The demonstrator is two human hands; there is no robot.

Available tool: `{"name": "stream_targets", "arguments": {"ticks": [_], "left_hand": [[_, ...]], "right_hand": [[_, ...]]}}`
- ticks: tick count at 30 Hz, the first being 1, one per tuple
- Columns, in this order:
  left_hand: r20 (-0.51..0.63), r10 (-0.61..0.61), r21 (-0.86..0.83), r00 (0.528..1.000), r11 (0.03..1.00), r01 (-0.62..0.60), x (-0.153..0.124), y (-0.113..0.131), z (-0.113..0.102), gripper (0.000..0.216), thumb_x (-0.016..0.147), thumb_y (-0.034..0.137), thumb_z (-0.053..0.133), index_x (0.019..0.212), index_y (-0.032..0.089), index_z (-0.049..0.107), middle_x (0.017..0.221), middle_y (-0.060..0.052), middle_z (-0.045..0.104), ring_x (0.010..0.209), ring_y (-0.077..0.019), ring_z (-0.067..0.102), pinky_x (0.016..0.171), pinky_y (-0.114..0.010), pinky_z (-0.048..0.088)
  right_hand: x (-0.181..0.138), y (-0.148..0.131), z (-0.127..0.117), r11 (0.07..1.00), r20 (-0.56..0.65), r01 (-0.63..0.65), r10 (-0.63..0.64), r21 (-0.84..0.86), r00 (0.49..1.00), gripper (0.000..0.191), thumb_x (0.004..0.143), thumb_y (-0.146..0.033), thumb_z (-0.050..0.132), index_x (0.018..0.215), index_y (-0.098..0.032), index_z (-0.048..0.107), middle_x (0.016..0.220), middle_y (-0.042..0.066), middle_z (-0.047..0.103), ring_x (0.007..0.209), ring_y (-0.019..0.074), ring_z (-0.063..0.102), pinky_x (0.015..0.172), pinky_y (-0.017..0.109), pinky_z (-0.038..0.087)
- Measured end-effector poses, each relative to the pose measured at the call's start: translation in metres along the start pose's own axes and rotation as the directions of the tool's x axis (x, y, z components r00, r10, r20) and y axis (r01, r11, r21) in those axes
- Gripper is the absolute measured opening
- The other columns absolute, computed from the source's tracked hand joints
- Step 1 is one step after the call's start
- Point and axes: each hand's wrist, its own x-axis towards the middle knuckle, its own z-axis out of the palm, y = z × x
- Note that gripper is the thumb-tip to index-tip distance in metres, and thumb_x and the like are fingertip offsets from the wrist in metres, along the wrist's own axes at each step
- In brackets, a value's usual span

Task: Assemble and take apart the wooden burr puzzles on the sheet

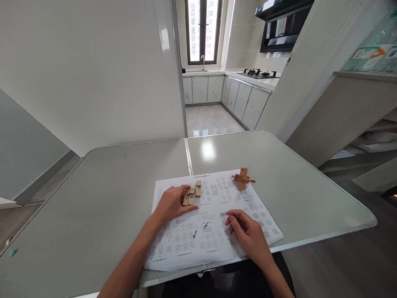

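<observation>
A white instruction sheet (214, 223) printed with small diagrams lies on the grey table (108, 198). My left hand (172, 203) rests on the sheet's upper left, fingers curled around several loose wooden puzzle blocks (191, 193). My right hand (248, 234) lies on the sheet's lower right, fingers bent and fingertips pressing the paper near a small printed mark; nothing shows in it. An assembled wooden cross-shaped puzzle (242, 179) stands on the sheet's upper right corner, apart from both hands.
The table's rounded front edge (310, 242) runs close to me, with a seam (188, 159) down its middle. A white wall stands behind on the left. A doorway opens onto a kitchen (223, 89) with cabinets, sink and stove. Shelving (356, 120) stands at right.
</observation>
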Motion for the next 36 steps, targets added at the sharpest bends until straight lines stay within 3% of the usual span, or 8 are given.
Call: {"name": "stream_targets", "arguments": {"ticks": [12, 18, 21, 24, 28, 32, 36], "left_hand": [[-0.029, -0.034, -0.024, 0.999, 0.999, 0.034, 0.001, 0.000, 0.003, 0.074, 0.071, 0.073, 0.080, 0.122, 0.023, 0.060, 0.077, 0.001, 0.064, 0.076, -0.0240, 0.062, 0.068, -0.033, 0.043], [-0.039, -0.031, -0.010, 0.999, 0.999, 0.030, 0.001, -0.001, 0.004, 0.077, 0.069, 0.077, 0.078, 0.120, 0.022, 0.060, 0.076, 0.001, 0.065, 0.075, -0.0238, 0.062, 0.068, -0.033, 0.043], [-0.044, -0.025, 0.003, 0.999, 1.000, 0.025, 0.001, 0.000, 0.004, 0.077, 0.069, 0.080, 0.077, 0.117, 0.022, 0.060, 0.076, 0.000, 0.066, 0.075, -0.0244, 0.062, 0.068, -0.033, 0.043], [-0.041, -0.007, 0.010, 0.999, 1.000, 0.008, 0.001, 0.001, 0.005, 0.071, 0.073, 0.077, 0.075, 0.114, 0.022, 0.059, 0.076, 0.000, 0.066, 0.073, -0.0239, 0.061, 0.069, -0.034, 0.043], [-0.039, 0.013, 0.005, 0.999, 1.000, -0.013, 0.001, 0.002, 0.005, 0.062, 0.078, 0.071, 0.075, 0.113, 0.023, 0.058, 0.078, 0.000, 0.068, 0.074, -0.0240, 0.061, 0.071, -0.034, 0.044], [-0.039, 0.019, -0.018, 0.999, 1.000, -0.020, 0.000, 0.004, 0.005, 0.060, 0.077, 0.070, 0.076, 0.111, 0.023, 0.058, 0.080, -0.001, 0.069, 0.075, -0.0241, 0.062, 0.070, -0.034, 0.044], [-0.033, 0.023, -0.003, 0.999, 1.000, -0.023, -0.002, 0.008, 0.005, 0.065, 0.076, 0.072, 0.076, 0.113, 0.022, 0.059, 0.078, -0.001, 0.069, 0.073, -0.0241, 0.061, 0.068, -0.034, 0.043]], "right_hand": [[0.003, -0.003, 0.001, 0.997, 0.016, 0.013, -0.012, -0.072, 1.000, 0.033, 0.103, -0.052, 0.052, 0.106, -0.024, 0.069, 0.088, 0.004, 0.074, 0.070, 0.0189, 0.065, 0.067, 0.030, 0.052], [0.018, -0.023, 0.020, 0.978, 0.036, 0.089, -0.084, -0.189, 0.996, 0.025, 0.104, -0.043, 0.051, 0.106, -0.025, 0.068, 0.090, 0.004, 0.072, 0.068, 0.0201, 0.067, 0.061, 0.032, 0.051], [0.034, -0.031, 0.037, 0.941, 0.066, 0.225, -0.216, -0.252, 0.974, 0.020, 0.103, -0.033, 0.049, 0.113, -0.026, 0.066, 0.115, 0.008, 0.068, 0.080, 0.0207, 0.070, 0.066, 0.033, 0.054], [0.053, -0.030, 0.054, 0.882, 0.087, 0.268, -0.254, -0.388, 0.963, 0.030, 0.099, -0.024, 0.051, 0.127, -0.027, 0.061, 0.132, 0.009, 0.059, 0.070, 0.0156, 0.068, 0.068, 0.035, 0.054], [0.075, -0.025, 0.068, 0.803, 0.080, 0.230, -0.223, -0.549, 0.971, 0.041, 0.094, -0.020, 0.056, 0.134, -0.027, 0.059, 0.126, 0.009, 0.060, 0.062, 0.0131, 0.061, 0.060, 0.030, 0.047], [0.083, -0.026, 0.071, 0.811, 0.060, 0.207, -0.209, -0.547, 0.976, 0.024, 0.096, -0.028, 0.060, 0.119, -0.026, 0.067, 0.116, 0.007, 0.065, 0.061, 0.0139, 0.060, 0.058, 0.029, 0.043], [0.067, -0.031, 0.060, 0.846, 0.043, 0.199, -0.205, -0.494, 0.978, 0.015, 0.099, -0.035, 0.060, 0.107, -0.026, 0.068, 0.099, 0.003, 0.070, 0.072, 0.0186, 0.066, 0.064, 0.030, 0.048]]}}
